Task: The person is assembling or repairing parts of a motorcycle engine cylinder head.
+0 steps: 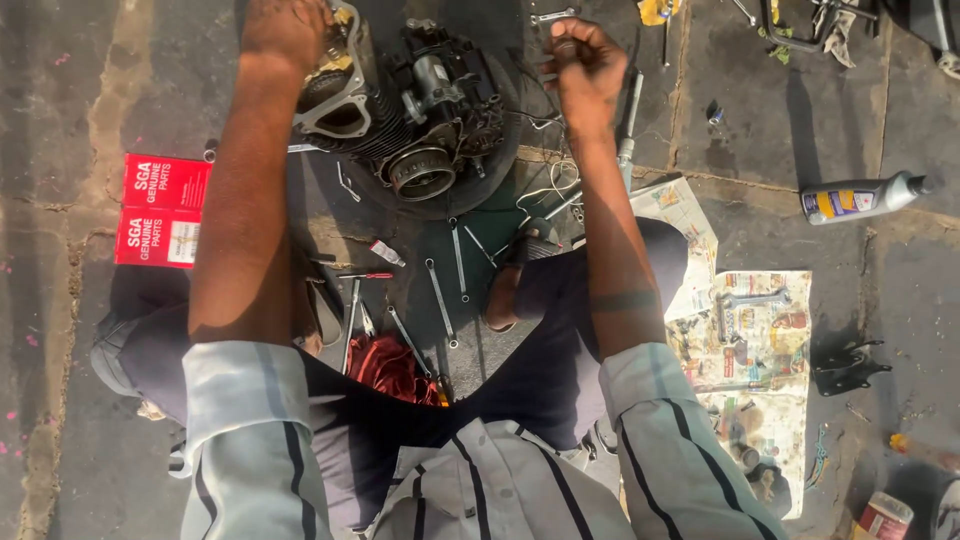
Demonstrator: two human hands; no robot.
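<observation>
**Hands at the engine**

The left hand [287,30] rests on the engine [405,110], fingers curled over its top edge. The right hand [585,70] hovers just right of the engine, fingers closed on a small dark part too small to identify. The engine sits on the floor ahead of the knees. Wrenches [440,300] lie below it; a red box [160,210] lies left, an oil bottle [865,197] far right.
</observation>
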